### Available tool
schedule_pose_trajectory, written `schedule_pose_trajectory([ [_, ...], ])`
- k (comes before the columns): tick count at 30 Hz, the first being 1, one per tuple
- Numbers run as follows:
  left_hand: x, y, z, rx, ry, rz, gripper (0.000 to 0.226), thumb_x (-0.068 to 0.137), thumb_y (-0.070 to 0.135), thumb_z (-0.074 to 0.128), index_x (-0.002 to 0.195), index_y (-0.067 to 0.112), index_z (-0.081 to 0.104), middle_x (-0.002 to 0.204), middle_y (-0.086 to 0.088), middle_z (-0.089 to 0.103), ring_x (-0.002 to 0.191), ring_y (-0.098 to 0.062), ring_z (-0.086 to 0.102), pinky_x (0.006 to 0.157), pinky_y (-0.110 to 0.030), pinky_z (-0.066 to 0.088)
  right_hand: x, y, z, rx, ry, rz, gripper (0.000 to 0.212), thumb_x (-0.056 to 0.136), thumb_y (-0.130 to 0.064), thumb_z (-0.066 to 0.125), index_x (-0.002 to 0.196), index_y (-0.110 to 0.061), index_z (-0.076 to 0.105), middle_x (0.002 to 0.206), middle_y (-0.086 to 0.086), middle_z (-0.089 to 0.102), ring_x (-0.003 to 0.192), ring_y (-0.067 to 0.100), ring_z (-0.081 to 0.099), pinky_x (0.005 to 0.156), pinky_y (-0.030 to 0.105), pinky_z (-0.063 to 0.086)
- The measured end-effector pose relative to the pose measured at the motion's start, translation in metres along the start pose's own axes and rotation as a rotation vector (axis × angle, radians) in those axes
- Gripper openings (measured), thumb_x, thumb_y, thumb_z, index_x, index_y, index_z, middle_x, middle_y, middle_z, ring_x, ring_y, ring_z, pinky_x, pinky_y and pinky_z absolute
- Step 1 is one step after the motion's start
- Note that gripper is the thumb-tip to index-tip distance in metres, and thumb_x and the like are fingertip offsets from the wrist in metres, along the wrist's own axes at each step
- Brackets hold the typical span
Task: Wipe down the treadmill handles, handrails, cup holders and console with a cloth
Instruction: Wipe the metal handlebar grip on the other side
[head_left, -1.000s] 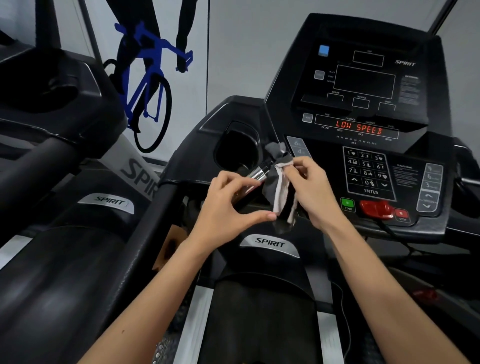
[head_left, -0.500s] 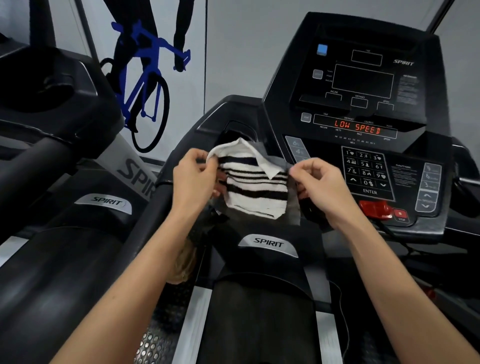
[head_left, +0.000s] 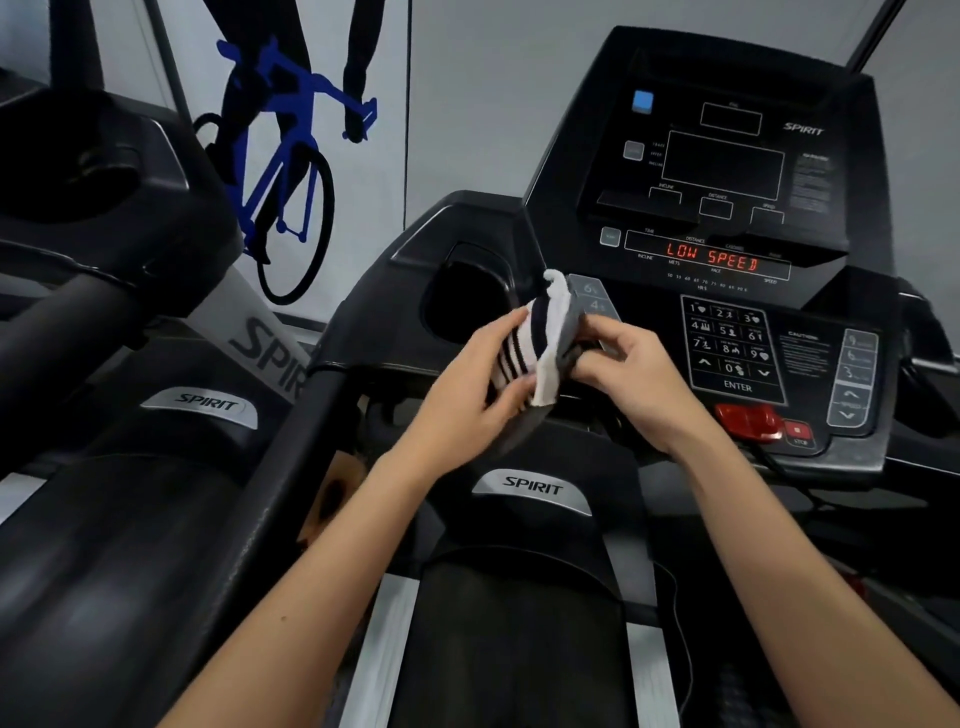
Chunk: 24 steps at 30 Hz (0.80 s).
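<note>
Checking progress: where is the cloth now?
Centre of the head view: the striped cloth is held between the left hand and right hand, near the left cup holder.

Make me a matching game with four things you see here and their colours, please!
Things:
1 cloth
2 cup holder
3 bicycle picture
4 stop button

Colours:
A red
B white with black stripes
C blue
D black

Pairs: 1-B, 2-D, 3-C, 4-A
</note>
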<state>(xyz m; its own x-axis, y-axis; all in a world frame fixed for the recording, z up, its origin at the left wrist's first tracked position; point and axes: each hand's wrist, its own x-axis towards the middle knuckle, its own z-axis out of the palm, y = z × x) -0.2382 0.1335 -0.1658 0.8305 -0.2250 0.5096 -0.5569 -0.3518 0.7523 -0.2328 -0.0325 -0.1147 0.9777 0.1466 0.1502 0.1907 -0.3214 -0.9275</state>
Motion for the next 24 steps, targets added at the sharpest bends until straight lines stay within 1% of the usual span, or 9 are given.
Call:
schedule_pose_trajectory([
  [2, -0.007, -0.016, -0.006, -0.005, 0.000, 0.040, 0.056, 0.087, 0.002, 0.054, 0.139, 0.020, 0.039, 0.137, 0.007, 0.047, 0.126, 0.001, 0.042, 0.104, -0.015, 0.033, 0.000, 0.001, 0.001, 0.067, 0.032, 0.008, 0.034, 0.084, 0.007, 0.055, 0.103, -0.019, 0.066, 0.101, -0.005, 0.069, 0.092, 0.010, 0.066, 0.089, 0.028, 0.053],
  [4, -0.018, -0.026, -0.013, -0.038, 0.057, -0.037, 0.054, 0.083, -0.004, 0.053, 0.127, 0.026, 0.050, 0.118, 0.014, 0.059, 0.108, 0.011, 0.052, 0.092, -0.009, 0.039, 0.000, 0.001, 0.004, 0.095, 0.073, -0.016, 0.024, 0.087, -0.001, 0.058, 0.101, -0.019, 0.066, 0.097, -0.004, 0.068, 0.087, 0.009, 0.066, 0.086, 0.030, 0.055],
  [7, -0.033, -0.047, -0.027, -0.056, 0.140, -0.172, 0.032, 0.076, 0.019, 0.059, 0.106, 0.030, 0.060, 0.090, 0.013, 0.066, 0.082, 0.005, 0.060, 0.075, -0.015, 0.044, 0.001, 0.003, 0.006, 0.078, 0.092, -0.046, 0.021, 0.086, -0.006, 0.062, 0.105, -0.014, 0.066, 0.094, 0.001, 0.070, 0.084, 0.009, 0.068, 0.080, 0.026, 0.057],
  [11, -0.020, -0.038, -0.030, -0.040, 0.104, -0.149, 0.039, 0.067, 0.029, 0.064, 0.105, 0.034, 0.058, 0.098, 0.005, 0.061, 0.090, 0.002, 0.056, 0.081, -0.015, 0.041, 0.001, 0.003, 0.007, 0.089, 0.112, -0.049, 0.021, 0.084, -0.007, 0.064, 0.102, -0.017, 0.068, 0.086, -0.002, 0.071, 0.079, 0.006, 0.068, 0.078, 0.025, 0.055],
  [14, -0.001, -0.016, -0.010, 0.021, 0.017, -0.109, 0.057, 0.077, 0.032, 0.067, 0.128, 0.040, 0.043, 0.109, 0.009, 0.046, 0.097, 0.011, 0.048, 0.083, -0.002, 0.035, 0.001, 0.008, 0.010, 0.071, 0.146, -0.062, 0.018, 0.083, -0.015, 0.067, 0.092, -0.031, 0.071, 0.089, 0.031, 0.066, 0.086, 0.045, 0.062, 0.086, 0.045, 0.053],
  [16, 0.001, -0.013, 0.000, 0.041, 0.040, -0.084, 0.059, 0.084, 0.025, 0.065, 0.136, 0.036, 0.039, 0.117, 0.014, 0.045, 0.100, 0.008, 0.048, 0.083, -0.002, 0.036, 0.000, 0.009, 0.010, 0.063, 0.153, -0.057, 0.018, 0.083, -0.018, 0.068, 0.089, -0.035, 0.071, 0.097, 0.044, 0.056, 0.091, 0.058, 0.050, 0.086, 0.047, 0.050],
  [18, -0.006, -0.018, -0.002, 0.026, 0.061, -0.027, 0.056, 0.085, 0.016, 0.060, 0.135, 0.033, 0.042, 0.118, 0.016, 0.050, 0.105, 0.006, 0.051, 0.087, -0.005, 0.038, 0.000, 0.008, 0.010, 0.096, 0.159, -0.051, 0.017, 0.082, -0.016, 0.068, 0.092, -0.030, 0.071, 0.095, 0.038, 0.062, 0.087, 0.049, 0.060, 0.087, 0.041, 0.050],
  [20, -0.016, -0.032, -0.011, -0.011, 0.089, -0.011, 0.049, 0.080, 0.003, 0.059, 0.124, 0.026, 0.055, 0.114, 0.017, 0.056, 0.105, 0.006, 0.054, 0.089, -0.011, 0.040, 0.000, 0.009, 0.010, 0.139, 0.150, -0.036, 0.019, 0.083, -0.012, 0.066, 0.097, -0.023, 0.070, 0.089, 0.019, 0.071, 0.082, 0.021, 0.069, 0.089, 0.037, 0.053],
  [24, -0.015, -0.042, -0.026, -0.055, 0.154, -0.159, 0.029, 0.078, -0.004, 0.061, 0.090, 0.022, 0.066, 0.081, 0.008, 0.066, 0.074, 0.002, 0.059, 0.070, -0.014, 0.044, 0.001, 0.012, 0.011, 0.155, 0.134, -0.044, 0.021, 0.084, -0.009, 0.064, 0.102, -0.018, 0.067, 0.085, -0.003, 0.071, 0.083, 0.007, 0.068, 0.083, 0.027, 0.056],
])
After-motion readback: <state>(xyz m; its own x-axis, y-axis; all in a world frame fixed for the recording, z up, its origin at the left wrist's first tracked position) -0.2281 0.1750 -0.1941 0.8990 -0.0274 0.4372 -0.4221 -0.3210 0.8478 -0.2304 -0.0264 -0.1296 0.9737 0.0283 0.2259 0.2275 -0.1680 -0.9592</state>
